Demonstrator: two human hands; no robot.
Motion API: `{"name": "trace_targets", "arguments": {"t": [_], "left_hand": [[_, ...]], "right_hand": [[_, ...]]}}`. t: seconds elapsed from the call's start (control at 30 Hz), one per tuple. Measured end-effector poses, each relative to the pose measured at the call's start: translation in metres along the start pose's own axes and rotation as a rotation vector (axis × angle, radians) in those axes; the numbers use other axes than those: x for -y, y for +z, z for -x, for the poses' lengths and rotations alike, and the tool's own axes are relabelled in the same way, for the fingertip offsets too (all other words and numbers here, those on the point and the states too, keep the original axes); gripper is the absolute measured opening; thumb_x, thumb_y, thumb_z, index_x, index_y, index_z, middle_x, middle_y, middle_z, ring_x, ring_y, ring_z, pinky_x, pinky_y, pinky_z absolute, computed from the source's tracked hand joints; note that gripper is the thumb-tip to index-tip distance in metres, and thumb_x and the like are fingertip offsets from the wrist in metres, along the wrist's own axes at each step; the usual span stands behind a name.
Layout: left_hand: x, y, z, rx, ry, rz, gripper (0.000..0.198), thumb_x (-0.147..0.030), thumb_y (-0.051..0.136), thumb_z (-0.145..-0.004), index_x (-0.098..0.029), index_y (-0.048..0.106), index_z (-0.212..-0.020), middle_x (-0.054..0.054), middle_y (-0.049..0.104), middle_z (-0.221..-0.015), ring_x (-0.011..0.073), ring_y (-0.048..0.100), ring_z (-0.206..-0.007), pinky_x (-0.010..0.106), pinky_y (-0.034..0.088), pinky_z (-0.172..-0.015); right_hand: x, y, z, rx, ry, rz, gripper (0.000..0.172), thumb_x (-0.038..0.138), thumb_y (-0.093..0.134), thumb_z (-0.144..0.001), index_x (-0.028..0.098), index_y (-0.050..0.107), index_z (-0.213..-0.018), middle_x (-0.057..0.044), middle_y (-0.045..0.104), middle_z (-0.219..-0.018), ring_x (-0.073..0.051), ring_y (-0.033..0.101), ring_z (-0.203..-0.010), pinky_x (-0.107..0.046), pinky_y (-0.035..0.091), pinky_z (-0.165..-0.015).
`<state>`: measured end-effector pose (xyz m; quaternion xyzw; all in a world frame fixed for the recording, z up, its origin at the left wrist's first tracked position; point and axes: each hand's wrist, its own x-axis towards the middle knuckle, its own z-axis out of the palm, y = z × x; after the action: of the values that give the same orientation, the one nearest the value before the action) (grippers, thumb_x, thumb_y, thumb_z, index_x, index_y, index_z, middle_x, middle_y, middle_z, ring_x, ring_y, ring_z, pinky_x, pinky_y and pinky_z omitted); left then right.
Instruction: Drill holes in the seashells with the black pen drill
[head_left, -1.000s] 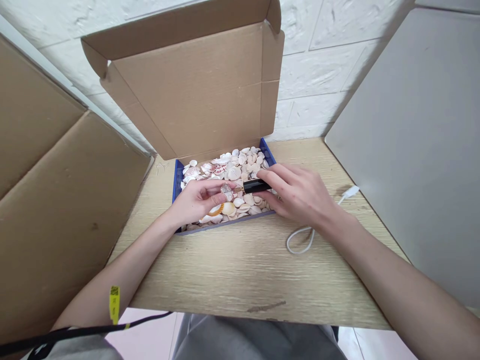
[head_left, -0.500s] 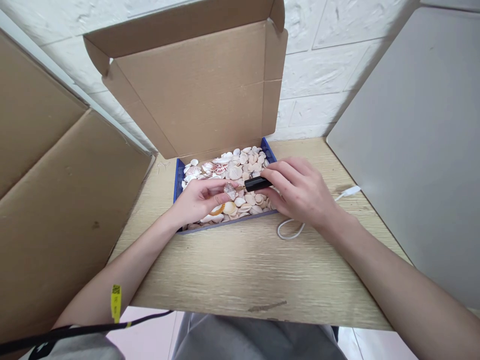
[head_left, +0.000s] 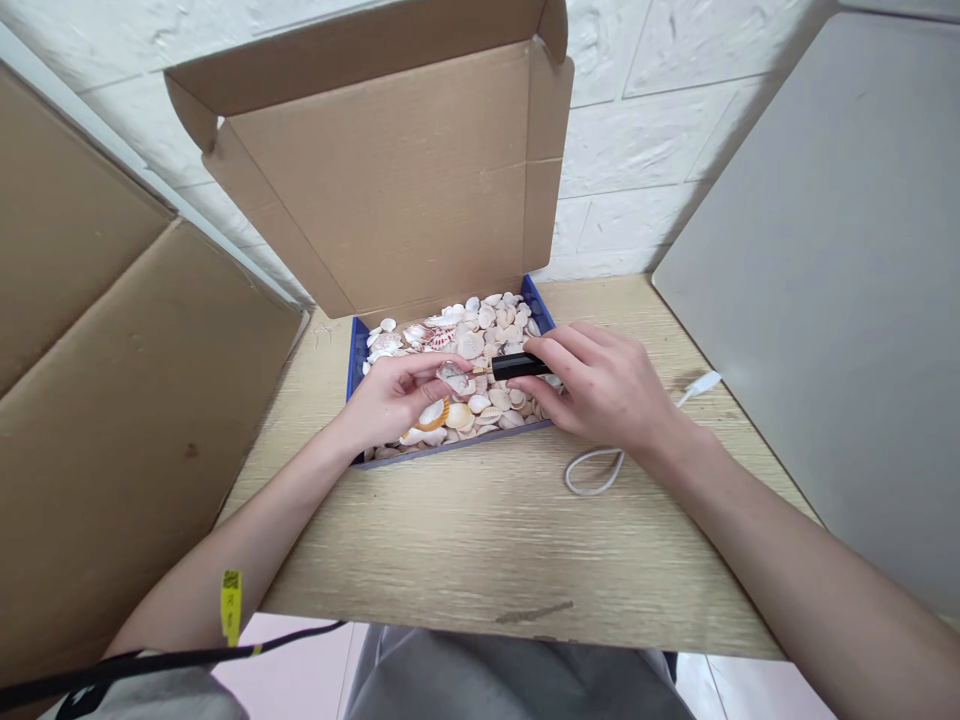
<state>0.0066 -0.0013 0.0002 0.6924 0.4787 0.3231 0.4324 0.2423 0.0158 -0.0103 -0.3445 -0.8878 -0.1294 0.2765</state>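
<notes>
My left hand (head_left: 397,400) pinches a small pale seashell (head_left: 454,377) between thumb and fingers. My right hand (head_left: 600,385) grips a black, pen-shaped mini drill (head_left: 517,366) with a brass-coloured nose and a thin bit. The bit points left and reaches the seashell; whether it has gone into the shell is too small to tell. Both hands are above a blue-sided cardboard box (head_left: 355,370) filled with white, cream and reddish-striped seashells (head_left: 471,345). A larger shell with an orange rim (head_left: 441,414) lies just below my left hand.
The box's brown lid (head_left: 390,190) stands raised against the white brick-patterned wall (head_left: 622,150). A white cable (head_left: 592,490) loops on the wooden table (head_left: 465,540) beneath my right hand, its pale plug (head_left: 703,383) at the right. Cardboard (head_left: 112,430) borders the left, a grey panel (head_left: 832,280) the right.
The seashell has turned in my left fingers and shows more of its face. My right hand and the mini drill have shifted slightly right, and the cable loop has moved down and right.
</notes>
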Motion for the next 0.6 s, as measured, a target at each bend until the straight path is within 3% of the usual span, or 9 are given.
{"name": "trace_targets", "arguments": {"t": [0.17, 0.3, 0.43, 0.6], "left_hand": [[0.0009, -0.0003, 0.0003, 0.046, -0.027, 0.013, 0.021, -0.027, 0.061, -0.079, -0.018, 0.069, -0.096, -0.004, 0.058, -0.053, 0.0057, 0.030, -0.036, 0.021, 0.022, -0.036], [0.0030, -0.0007, 0.0007, 0.082, -0.033, 0.034, 0.025, -0.030, 0.061, -0.080, -0.019, 0.069, -0.101, 0.001, 0.066, -0.067, 0.0052, 0.032, -0.038, 0.020, 0.023, -0.036], [0.0057, -0.0011, 0.0006, 0.098, -0.019, 0.014, 0.028, -0.031, 0.061, -0.081, -0.017, 0.068, -0.104, 0.003, 0.067, -0.068, 0.0054, 0.034, -0.039, 0.019, 0.024, -0.036], [0.0039, -0.0011, 0.0006, 0.100, 0.013, 0.023, 0.024, -0.025, 0.059, -0.082, -0.014, 0.067, -0.101, -0.001, 0.059, -0.059, 0.0035, 0.027, -0.039, 0.017, 0.021, -0.035]], "right_hand": [[-0.0024, -0.0005, -0.0002, -0.002, -0.064, -0.003, 0.027, 0.037, 0.047, -0.090, 0.014, 0.058, -0.099, -0.008, 0.064, -0.089, -0.019, 0.053, -0.078, -0.031, 0.037, -0.066], [-0.0030, -0.0010, -0.0009, -0.040, -0.106, 0.018, 0.021, 0.029, 0.049, -0.090, 0.016, 0.055, -0.105, -0.008, 0.064, -0.095, -0.020, 0.052, -0.085, -0.033, 0.038, -0.071], [-0.0015, -0.0009, -0.0012, -0.102, -0.130, 0.082, 0.015, 0.022, 0.051, -0.087, 0.016, 0.055, -0.101, -0.008, 0.064, -0.099, -0.020, 0.052, -0.085, -0.033, 0.037, -0.070], [-0.0011, 0.0040, 0.0008, -0.031, -0.052, 0.010, 0.023, 0.033, 0.046, -0.091, 0.014, 0.057, -0.098, -0.009, 0.063, -0.094, -0.019, 0.054, -0.080, -0.031, 0.037, -0.068]]}}
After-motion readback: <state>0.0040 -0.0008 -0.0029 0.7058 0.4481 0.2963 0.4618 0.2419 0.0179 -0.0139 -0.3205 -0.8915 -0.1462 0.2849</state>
